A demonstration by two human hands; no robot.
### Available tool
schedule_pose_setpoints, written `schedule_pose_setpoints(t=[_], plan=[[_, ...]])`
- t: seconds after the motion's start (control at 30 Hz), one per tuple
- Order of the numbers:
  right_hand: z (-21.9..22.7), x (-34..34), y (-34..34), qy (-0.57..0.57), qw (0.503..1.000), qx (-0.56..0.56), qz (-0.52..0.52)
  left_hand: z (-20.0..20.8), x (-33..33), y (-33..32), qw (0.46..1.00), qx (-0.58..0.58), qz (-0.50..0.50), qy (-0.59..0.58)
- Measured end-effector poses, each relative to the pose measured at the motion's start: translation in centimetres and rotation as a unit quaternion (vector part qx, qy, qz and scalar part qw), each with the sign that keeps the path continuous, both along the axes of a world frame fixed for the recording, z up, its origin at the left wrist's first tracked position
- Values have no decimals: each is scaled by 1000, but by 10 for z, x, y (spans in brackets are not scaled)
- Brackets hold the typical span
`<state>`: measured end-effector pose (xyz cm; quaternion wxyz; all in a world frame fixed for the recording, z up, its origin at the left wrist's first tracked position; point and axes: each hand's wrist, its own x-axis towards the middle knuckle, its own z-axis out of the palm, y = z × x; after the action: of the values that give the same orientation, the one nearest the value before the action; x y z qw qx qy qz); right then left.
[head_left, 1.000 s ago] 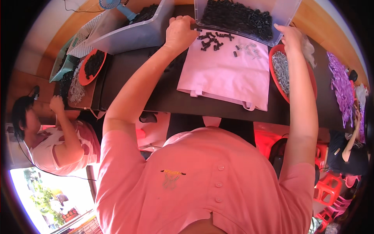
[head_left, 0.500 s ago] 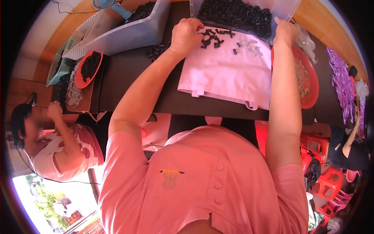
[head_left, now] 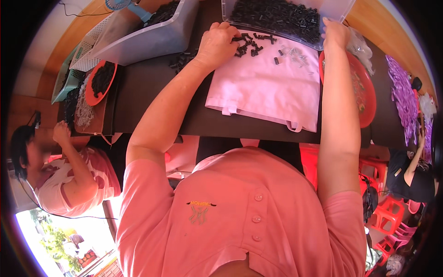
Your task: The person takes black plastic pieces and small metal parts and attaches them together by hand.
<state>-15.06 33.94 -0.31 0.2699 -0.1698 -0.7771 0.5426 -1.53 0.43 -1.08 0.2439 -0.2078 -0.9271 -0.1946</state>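
My left hand (head_left: 218,45) rests at the left edge of a folded pink cloth (head_left: 267,87), near the tub's front left corner. Its fingers are curled, with the tips beside loose small black plastic pieces (head_left: 249,47); whether they pinch one is hidden. With bent fingers, my right hand (head_left: 335,34) grips the right front corner of a clear plastic tub (head_left: 302,40). Inside the tub lies a heap of black pieces (head_left: 277,17). Small clear pieces (head_left: 294,55) are scattered on the cloth between my hands.
Left stands another large tub (head_left: 152,45), beside a red plate of black pieces (head_left: 107,67) and a green basket (head_left: 64,85). A red tray (head_left: 368,99) sits by my right forearm, purple strips (head_left: 402,97) farther right. One person (head_left: 69,175) sits left, another (head_left: 413,173) right.
The whole view has shifted slightly. My left hand's fingers have moved a little by the black pieces; my right hand stays at the tub's corner.
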Motion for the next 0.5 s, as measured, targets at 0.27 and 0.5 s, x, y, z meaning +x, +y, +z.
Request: schedule_pose_setpoints(t=[0.27,0.5], plan=[[20,13,-11,29,997,-77,11,-3,0,-1,1000,9,3,2],[38,41,-32,9,992,-120,25,-3,0,-3,1000,9,11,6]])
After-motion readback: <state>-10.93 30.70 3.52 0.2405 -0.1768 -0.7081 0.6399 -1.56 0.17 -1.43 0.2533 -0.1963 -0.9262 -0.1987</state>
